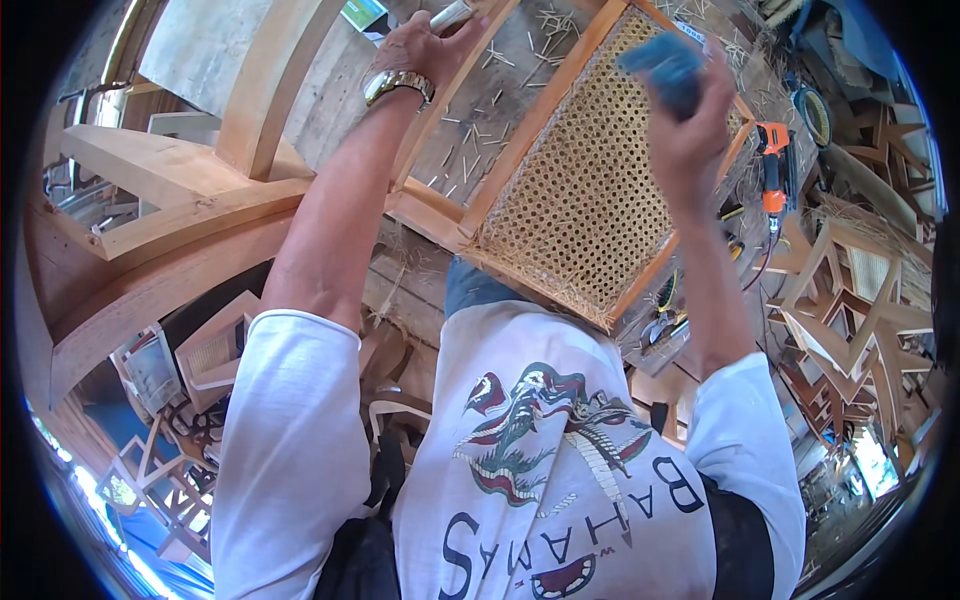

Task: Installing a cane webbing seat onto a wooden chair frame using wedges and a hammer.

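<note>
A cane-webbed wooden panel (570,170) lies slanted in front of me, with woven cane inside a brown frame and frayed cane along its edges. My right hand (697,130) is over the panel's right side, closed round a blue thing (668,72) whose kind is smeared by motion. Up at the top, my left hand (415,48), with a metal watch on its wrist, grips a short whitish cylinder (452,14) beside a wooden rail. Most of that cylinder is hidden by the fingers or cut off by the picture's edge. Next to this hand is a green-and-white item (366,14).
Short cane or peg pieces (480,135) litter the worktop. An orange-and-black nail gun (772,175) with a hose stands right of the panel. A large wooden chair frame (190,190) fills the left. Stacked wooden frames (850,320) crowd the right, near a roll of tape (812,115).
</note>
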Tool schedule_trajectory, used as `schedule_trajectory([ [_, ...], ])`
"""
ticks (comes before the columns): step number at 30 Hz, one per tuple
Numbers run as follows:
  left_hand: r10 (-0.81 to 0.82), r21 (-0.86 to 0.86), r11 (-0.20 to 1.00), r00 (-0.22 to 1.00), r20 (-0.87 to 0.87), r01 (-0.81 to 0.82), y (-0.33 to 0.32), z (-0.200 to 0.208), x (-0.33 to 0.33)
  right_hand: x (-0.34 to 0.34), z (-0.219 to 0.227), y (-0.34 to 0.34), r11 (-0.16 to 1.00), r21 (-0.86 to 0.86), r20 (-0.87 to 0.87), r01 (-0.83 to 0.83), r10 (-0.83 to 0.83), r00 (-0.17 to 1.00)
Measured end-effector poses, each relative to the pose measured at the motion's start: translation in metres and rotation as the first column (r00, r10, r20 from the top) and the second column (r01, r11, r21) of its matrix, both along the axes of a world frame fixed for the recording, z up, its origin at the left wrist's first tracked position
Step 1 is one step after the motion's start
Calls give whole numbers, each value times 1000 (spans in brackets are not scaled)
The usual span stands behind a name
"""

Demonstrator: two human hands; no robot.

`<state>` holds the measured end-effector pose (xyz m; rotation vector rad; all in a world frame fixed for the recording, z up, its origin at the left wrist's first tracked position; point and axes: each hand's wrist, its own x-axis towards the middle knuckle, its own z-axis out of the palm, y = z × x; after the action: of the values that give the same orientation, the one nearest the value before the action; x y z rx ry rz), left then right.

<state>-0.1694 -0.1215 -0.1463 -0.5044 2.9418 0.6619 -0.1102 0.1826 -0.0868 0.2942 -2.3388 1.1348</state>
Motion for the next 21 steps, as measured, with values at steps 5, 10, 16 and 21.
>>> schedule_trajectory([
  [5, -17, 0, 1000, 995, 98, 17, 2, 8, 0, 125, -15, -75, 628, -317, 365, -711, 773, 519],
  [10, 16, -28, 1000, 997, 74, -13, 10, 19, 5, 14, -50, -32, 945, 189, 101, -266, 251, 963],
  [16, -15, 1, 1000, 998, 68, 15, 12, 28, 6, -49, -58, 37, 988, -77, -98, 133, -141, 985],
  [21, -35, -21, 999, 997, 67, 37, 12, 29, 4, 72, -49, -69, 911, 118, 408, -396, 319, 856],
])
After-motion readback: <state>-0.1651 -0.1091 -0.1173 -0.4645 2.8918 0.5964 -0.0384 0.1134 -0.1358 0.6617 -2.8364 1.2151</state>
